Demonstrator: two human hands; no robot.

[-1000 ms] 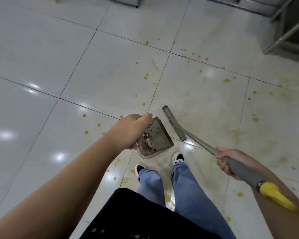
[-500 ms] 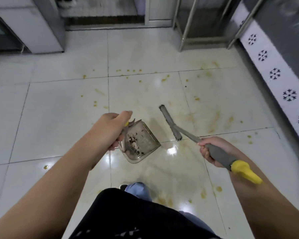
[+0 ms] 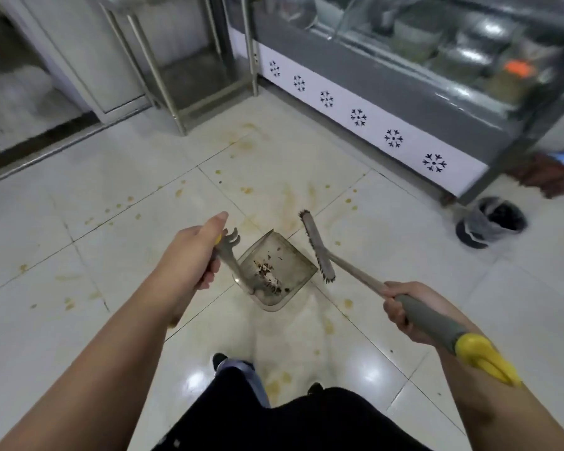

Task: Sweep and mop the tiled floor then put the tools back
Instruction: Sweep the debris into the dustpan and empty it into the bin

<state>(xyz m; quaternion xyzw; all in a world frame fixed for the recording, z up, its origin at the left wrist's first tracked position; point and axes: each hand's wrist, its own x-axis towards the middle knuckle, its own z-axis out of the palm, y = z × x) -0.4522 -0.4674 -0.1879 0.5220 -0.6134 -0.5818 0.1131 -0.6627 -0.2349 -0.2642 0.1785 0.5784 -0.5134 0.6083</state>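
While debris sits gathered in the dustpan (image 3: 275,271) gripped by the left hand (image 3: 197,255) and the broom (image 3: 318,247) is clasped by the right hand (image 3: 404,309), stains (yellowish, widespread) are left unmopped on the tiled floor (image 3: 127,222).

1. The left hand (image 3: 200,252) covers the top of the dustpan (image 3: 275,271) handle.
2. The bits lying in the dustpan are too small to identify.
3. The glass counter (image 3: 437,50) is blurred and cut by the top edge.
4. The reddish heap (image 3: 547,177) by the right edge is too blurred to identify.
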